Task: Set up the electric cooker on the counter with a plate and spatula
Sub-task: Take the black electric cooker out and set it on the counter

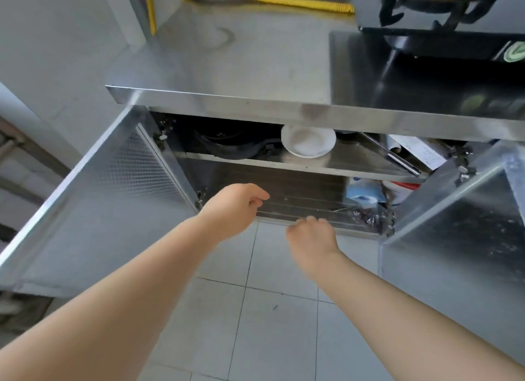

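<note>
Both hands (235, 207) (311, 235) loosely curled, empty

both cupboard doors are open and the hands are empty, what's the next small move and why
Probably reach the left hand up to the black cooker on the upper shelf. Both doors are open, neither hand holds anything, and the counter above has bare room for it. The white plate sits just beside it, close enough for the right hand to take afterwards.
</note>
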